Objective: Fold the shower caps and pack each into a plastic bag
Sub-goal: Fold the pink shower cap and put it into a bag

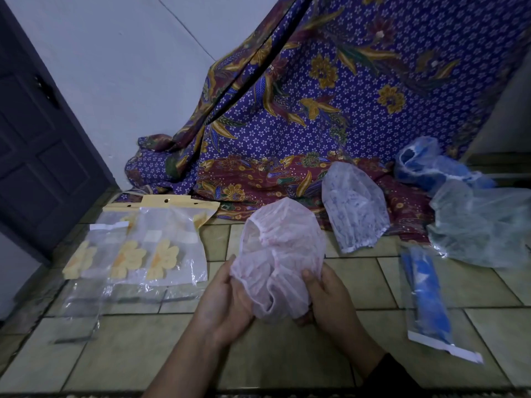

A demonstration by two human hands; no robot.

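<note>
**Head view: pink cap gripped in both hands, fold not yet made**

Pink shower cap (278, 254) sits at centre frame, lifted off the tiled floor (287, 354); it is bunched and puffed, with the elastic opening facing upper left. Left hand (227, 291) grips its lower left edge, thumb on top and fingers curled beneath; right hand (327, 297) grips the lower right edge the same way. Holding at two sides probably serves to gather the elastic rim and press the air out before flattening.

Empty plastic bags (149, 245) with yellow flower prints lie fanned at left of frame, near the left hand, likely staged for quick reach. One packed blue cap (428, 300) lies in its bag at right, set apart from the loose stock; judged as one unit done.

Loose caps wait at upper right: white patterned cap (355, 208); blue cap (416, 165); grey-green cap (482, 228); the white one rests partly on the batik cloth (316, 110) hanging behind. Dark door (34, 139) at far left.

Judgement: early in the task; thin film is slippery and springs back, so the fold needs firm pressing.
</note>
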